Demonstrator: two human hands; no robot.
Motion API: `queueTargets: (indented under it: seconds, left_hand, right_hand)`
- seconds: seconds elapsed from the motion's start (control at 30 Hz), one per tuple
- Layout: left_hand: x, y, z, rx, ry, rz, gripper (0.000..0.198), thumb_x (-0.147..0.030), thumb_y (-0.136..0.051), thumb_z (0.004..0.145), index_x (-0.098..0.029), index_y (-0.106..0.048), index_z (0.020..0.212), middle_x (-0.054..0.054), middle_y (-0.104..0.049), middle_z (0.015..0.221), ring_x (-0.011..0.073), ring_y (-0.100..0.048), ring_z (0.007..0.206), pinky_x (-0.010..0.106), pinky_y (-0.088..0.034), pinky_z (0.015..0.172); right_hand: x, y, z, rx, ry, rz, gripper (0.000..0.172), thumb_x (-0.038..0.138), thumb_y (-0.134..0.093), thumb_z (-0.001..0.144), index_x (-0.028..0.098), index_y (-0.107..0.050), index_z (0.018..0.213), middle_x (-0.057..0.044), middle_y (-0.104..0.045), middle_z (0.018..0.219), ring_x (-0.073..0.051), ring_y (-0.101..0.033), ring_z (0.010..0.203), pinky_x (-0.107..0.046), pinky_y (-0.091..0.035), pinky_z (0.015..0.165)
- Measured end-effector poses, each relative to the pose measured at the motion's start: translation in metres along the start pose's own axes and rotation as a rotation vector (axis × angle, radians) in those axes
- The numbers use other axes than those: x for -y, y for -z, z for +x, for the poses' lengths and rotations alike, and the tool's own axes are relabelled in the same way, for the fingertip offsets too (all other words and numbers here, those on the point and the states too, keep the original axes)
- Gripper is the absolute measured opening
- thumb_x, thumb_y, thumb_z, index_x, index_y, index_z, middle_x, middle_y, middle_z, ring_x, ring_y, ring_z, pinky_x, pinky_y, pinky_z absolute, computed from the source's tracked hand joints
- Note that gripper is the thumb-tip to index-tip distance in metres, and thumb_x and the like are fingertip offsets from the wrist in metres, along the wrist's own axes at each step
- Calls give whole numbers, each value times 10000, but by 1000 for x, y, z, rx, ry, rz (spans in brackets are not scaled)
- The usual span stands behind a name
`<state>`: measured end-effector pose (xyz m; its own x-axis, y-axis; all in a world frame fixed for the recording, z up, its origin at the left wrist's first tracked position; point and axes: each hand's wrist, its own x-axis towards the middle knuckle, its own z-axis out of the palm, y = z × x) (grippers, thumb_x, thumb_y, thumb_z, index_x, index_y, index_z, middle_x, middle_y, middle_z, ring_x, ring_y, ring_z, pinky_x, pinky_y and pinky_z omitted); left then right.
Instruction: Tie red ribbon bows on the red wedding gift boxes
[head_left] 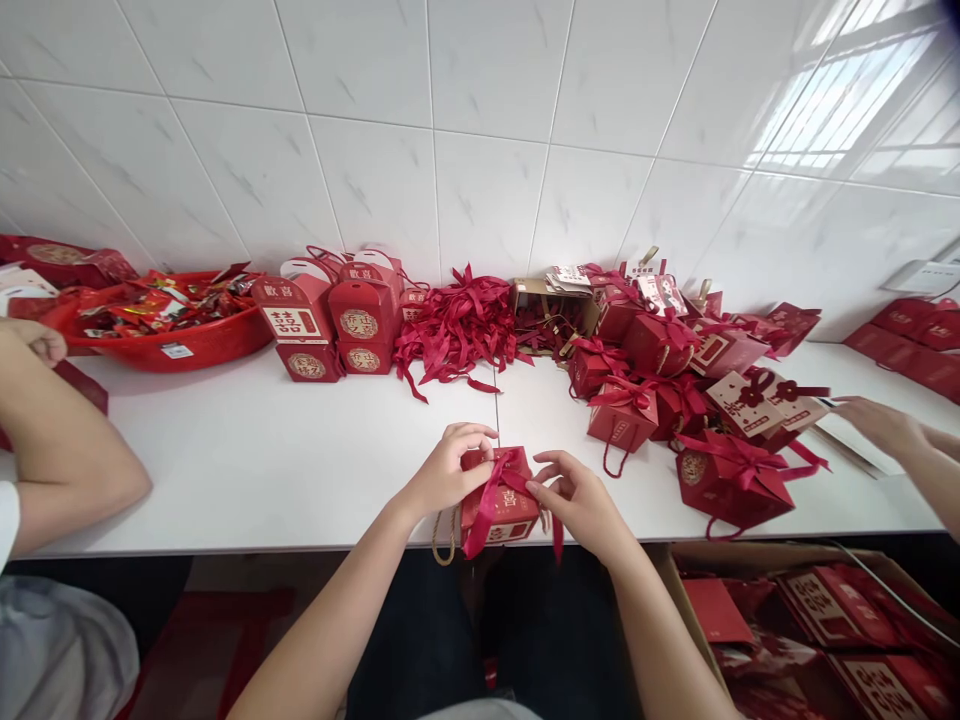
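A small red gift box [480, 520] with gold print sits at the table's front edge in front of me. A red ribbon [487, 508] crosses its top, with one tail hanging down the front and another off the right side. My left hand [454, 468] is closed on the ribbon at the box's upper left, thumb against the top. On the right side, my right hand [571, 493] pinches the ribbon between thumb and forefinger, other fingers curled. A gold cord handle [444, 545] hangs at the box's left. The ribbon's middle is partly hidden by my fingers.
A red basin [187, 345] of wrapped sweets stands left, beside upright boxes [309, 360]. Loose ribbons [465, 325] are heaped near the wall. Ribboned boxes [735, 485] pile up right. A carton [679, 600] is below. Co-workers' arms [82, 440] reach in from both sides.
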<state>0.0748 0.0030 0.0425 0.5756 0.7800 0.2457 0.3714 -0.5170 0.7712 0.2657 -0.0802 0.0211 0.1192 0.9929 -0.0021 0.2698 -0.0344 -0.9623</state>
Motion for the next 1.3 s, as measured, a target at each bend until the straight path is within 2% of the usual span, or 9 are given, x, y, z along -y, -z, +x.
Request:
queueTargets:
  seconds: [0.13, 0.2, 0.33, 0.47, 0.57, 0.77, 0.93, 1.1, 1.3]
  left_hand:
    - [-1, 0, 0, -10, 3, 0, 96, -166, -535, 729, -224, -567, 659, 38, -633, 1151, 255, -480, 1183, 463, -383, 1016]
    - [-2, 1, -1, -6, 26, -26, 101, -153, -530, 726, -220, -552, 654, 35, -636, 1148, 250, -492, 1173, 458, -382, 1015]
    - [-3, 3, -3, 10, 34, -54, 96, -140, -537, 717, -214, -549, 656, 45, -637, 1142, 251, -520, 1143, 455, -395, 1003]
    - [-2, 7, -7, 42, -23, -26, 91, -147, -549, 736, -220, -580, 690, 49, -627, 1158, 250, -492, 1175, 453, -381, 1023]
    - [-1, 10, -8, 68, -56, 31, 97, -137, -567, 727, -227, -590, 699, 39, -618, 1160, 242, -467, 1193, 430, -391, 1022]
    - [-5, 14, -9, 113, -76, 103, 75, -164, -587, 715, -231, -579, 683, 34, -603, 1144, 243, -427, 1207, 410, -414, 1006]
    - [-8, 18, -10, 94, -64, 124, 87, -152, -578, 705, -231, -563, 673, 21, -604, 1142, 228, -451, 1182, 393, -422, 994]
    - [-2, 26, -2, 100, -4, 117, 123, -118, -552, 688, -224, -519, 634, 14, -620, 1147, 240, -444, 1196, 418, -377, 1019]
    - [0, 33, 4, 138, 21, 93, 93, -137, -550, 705, -215, -515, 667, 30, -593, 1160, 245, -412, 1210, 426, -324, 1049]
  right_hand:
    - [9, -2, -12, -25, 40, 67, 310, 403, -656, 734, 214, -519, 938, 41, -572, 709, -78, -454, 463, -213, -364, 440]
    - [20, 1, -27, 105, 46, 39, 224, 395, -646, 751, 214, -520, 790, 58, -542, 602, -81, -440, 449, -204, -338, 423]
    - [44, 14, -48, 366, 194, -246, 299, 400, -652, 756, 209, -542, 554, 33, -551, 503, -107, -472, 470, -223, -353, 435]
    - [50, 19, -20, 118, 327, -380, 121, 317, -584, 811, 230, -651, 864, -25, -663, 802, -166, -590, 693, -279, -467, 603]
    - [44, 12, 9, 171, 417, -407, 311, 241, -560, 809, 247, -577, 1119, -45, -645, 1005, -178, -602, 824, -307, -491, 700]
    - [35, 2, 21, 269, 519, -473, 199, 201, -486, 865, 226, -608, 1020, -39, -636, 887, -164, -589, 752, -299, -481, 701]
    - [26, 3, 16, 295, 712, -657, 417, 123, -354, 901, 277, -580, 1216, -78, -616, 951, -182, -578, 818, -308, -473, 701]
    - [16, 2, 15, 268, 895, -928, 365, 133, -467, 885, 317, -653, 1140, -91, -612, 892, -230, -533, 870, -353, -433, 709]
    - [11, 2, 18, 256, 945, -911, 308, 172, -551, 869, 310, -665, 1119, -79, -583, 868, -203, -498, 819, -324, -414, 702]
